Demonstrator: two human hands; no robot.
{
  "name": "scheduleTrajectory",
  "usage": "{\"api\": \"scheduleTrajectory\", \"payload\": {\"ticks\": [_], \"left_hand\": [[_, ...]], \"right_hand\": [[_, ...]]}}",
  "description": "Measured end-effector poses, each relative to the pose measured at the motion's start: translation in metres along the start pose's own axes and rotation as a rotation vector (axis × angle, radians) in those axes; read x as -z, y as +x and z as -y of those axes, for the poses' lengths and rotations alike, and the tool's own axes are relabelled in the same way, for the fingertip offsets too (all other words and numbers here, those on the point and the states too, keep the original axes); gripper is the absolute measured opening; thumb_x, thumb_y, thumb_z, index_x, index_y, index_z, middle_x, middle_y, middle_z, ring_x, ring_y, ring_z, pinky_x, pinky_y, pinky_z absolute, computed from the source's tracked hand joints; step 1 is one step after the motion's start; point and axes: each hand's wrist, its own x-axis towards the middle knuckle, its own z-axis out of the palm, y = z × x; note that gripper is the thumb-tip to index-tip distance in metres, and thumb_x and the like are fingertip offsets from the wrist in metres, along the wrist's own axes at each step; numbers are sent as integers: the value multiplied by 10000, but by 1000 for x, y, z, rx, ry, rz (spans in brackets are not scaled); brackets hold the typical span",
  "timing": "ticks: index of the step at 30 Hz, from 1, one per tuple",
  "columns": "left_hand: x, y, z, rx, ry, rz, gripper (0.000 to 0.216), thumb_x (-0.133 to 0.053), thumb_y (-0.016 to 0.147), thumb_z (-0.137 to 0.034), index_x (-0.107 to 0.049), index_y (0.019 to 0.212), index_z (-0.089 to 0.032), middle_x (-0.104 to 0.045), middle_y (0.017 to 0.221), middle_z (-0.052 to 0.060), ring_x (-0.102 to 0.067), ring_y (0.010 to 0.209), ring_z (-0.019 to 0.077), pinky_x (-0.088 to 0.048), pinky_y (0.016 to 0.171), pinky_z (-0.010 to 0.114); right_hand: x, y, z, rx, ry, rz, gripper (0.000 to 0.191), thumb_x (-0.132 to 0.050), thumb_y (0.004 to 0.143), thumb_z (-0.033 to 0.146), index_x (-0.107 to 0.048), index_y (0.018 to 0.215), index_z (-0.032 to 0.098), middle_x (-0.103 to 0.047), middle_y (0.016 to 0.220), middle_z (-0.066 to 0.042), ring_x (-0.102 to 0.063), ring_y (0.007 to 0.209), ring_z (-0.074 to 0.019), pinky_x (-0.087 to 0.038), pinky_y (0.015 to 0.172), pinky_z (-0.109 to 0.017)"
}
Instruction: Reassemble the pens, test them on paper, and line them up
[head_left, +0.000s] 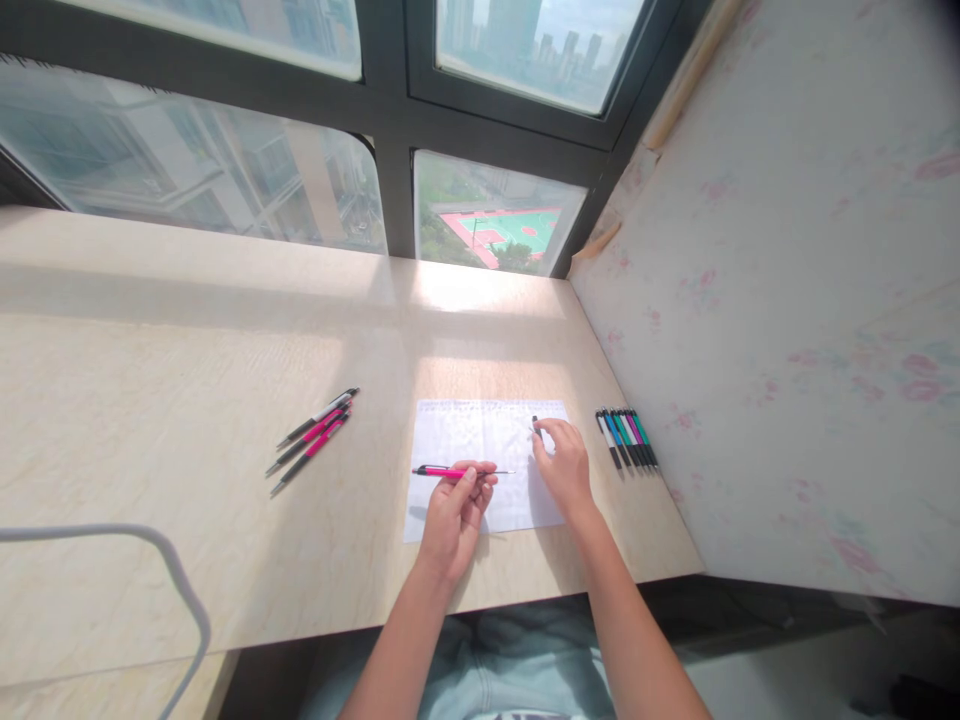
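My left hand [456, 515] is closed around a pink and black pen [442, 471], held roughly level above a sheet of paper [480, 425]. From the pen's right end sticks a thin pale refill [507, 472], with no tip section around it. To the right, my right hand [564, 468] pinches a small dark piece [535, 425] between thumb and fingers, apart from the pen. It looks like a pen's tip section, though most of it is hidden by the fingers. The paper beneath both hands carries faint writing.
Several pens [311, 447] in pink, white and black lie slanted on the left of the table [187, 400]. Beside the wall, a neat row of several coloured pens [627, 440] lies side by side. A grey cable [176, 575] loops at lower left. Windows [499, 210] stand behind.
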Motion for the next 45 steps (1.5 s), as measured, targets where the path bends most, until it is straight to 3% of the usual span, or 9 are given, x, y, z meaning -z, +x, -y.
{"api": "scheduleTrajectory", "payload": {"ticks": [3,5,9,14,22,31,35,40,45], "left_hand": [[0,1,0,11,-5,3,115,-727,775,-194,-697,858,-122,-726,902,79,-662,751,96,-520,718,168],[0,1,1,17,-1,13,113,-720,782,-198,-696,866,-126,-727,913,80,-663,762,100,-520,735,179],[1,0,3,11,31,53,134,-695,806,-240,-703,871,-123,-726,914,85,-661,775,111,-516,765,203],[1,-2,3,9,104,143,247,-631,849,-327,-713,912,-102,-715,1016,145,-663,827,157,-514,763,243],[2,1,-2,-118,-9,-36,208,-618,852,-323,-710,904,-144,-705,1120,133,-664,772,120,-499,683,206],[3,1,-3,7,-45,32,183,-632,836,-299,-715,874,-140,-730,1033,126,-668,801,143,-515,703,226],[2,-2,-3,46,4,82,212,-630,838,-322,-720,869,-133,-730,1003,132,-671,817,162,-518,724,244],[2,-3,-2,52,35,93,233,-611,849,-337,-724,888,-137,-727,997,125,-672,848,176,-514,741,256],[2,-3,0,-20,118,112,253,-560,885,-348,-724,937,-163,-682,1161,126,-625,1073,225,-484,872,301]], "right_hand": [[12,-16,18,-109,226,123,224,-490,924,306,-655,1019,188,-700,972,-85,-643,850,-204,-505,691,-307],[19,-28,31,-87,311,233,232,-468,945,305,-643,1055,201,-703,954,-70,-649,835,-187,-502,686,-286],[30,-41,45,121,150,331,185,-495,926,232,-656,1016,220,-681,907,-61,-610,851,-201,-474,731,-309],[40,-40,40,178,-15,336,159,-476,910,166,-628,915,212,-649,873,-59,-575,867,-209,-446,771,-323],[39,-59,5,22,-127,290,95,-524,865,203,-558,778,215,-610,767,-21,-554,768,-189,-413,727,-300],[1,-47,11,-101,-256,54,152,-518,865,243,-528,715,225,-591,712,-43,-529,735,-209,-352,629,-298],[-11,-36,19,-166,-276,-8,128,-523,877,294,-567,786,216,-610,768,-63,-548,721,-209,-332,587,-290],[1,-47,29,-233,-145,11,169,-520,888,347,-607,902,203,-620,757,-38,-554,651,-183,-351,582,-277],[14,-68,45,-344,297,173,222,-491,913,366,-622,847,199,-633,723,-19,-575,651,-165,-426,613,-272]]}}
